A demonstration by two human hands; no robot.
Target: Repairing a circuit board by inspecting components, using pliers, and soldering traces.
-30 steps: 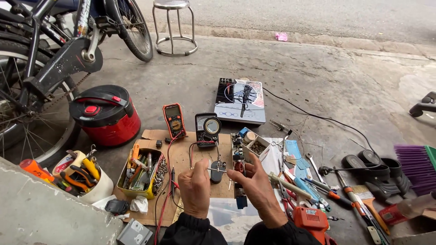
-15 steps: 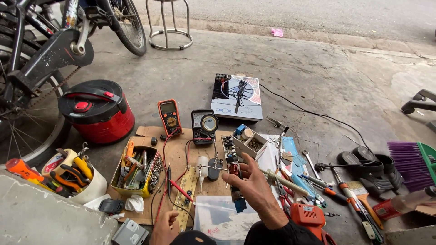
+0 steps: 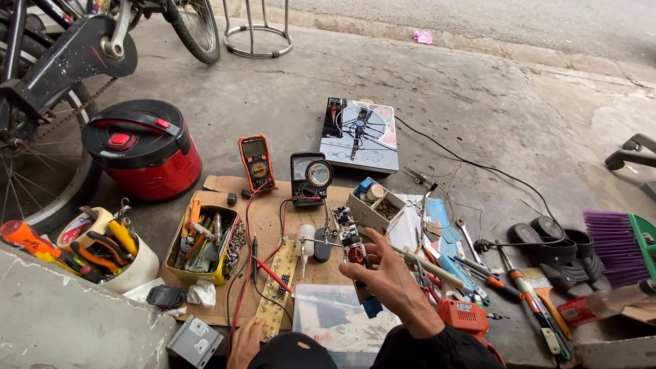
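Head view: our right hand (image 3: 393, 280), fingers loosely spread and gripping nothing, hovers at a small circuit board (image 3: 348, 236) held upright in a clamp stand (image 3: 320, 242) on the cardboard sheet (image 3: 225, 184). Our left hand (image 3: 242, 342) rests flat, holding nothing, beside a long yellow board (image 3: 277, 297) near the lower edge. Around them we list two multimeters (image 3: 256, 160), a tool tray (image 3: 205, 239), a parts box (image 3: 374, 205), a red cooker (image 3: 140, 147) and an induction hob (image 3: 361, 133).
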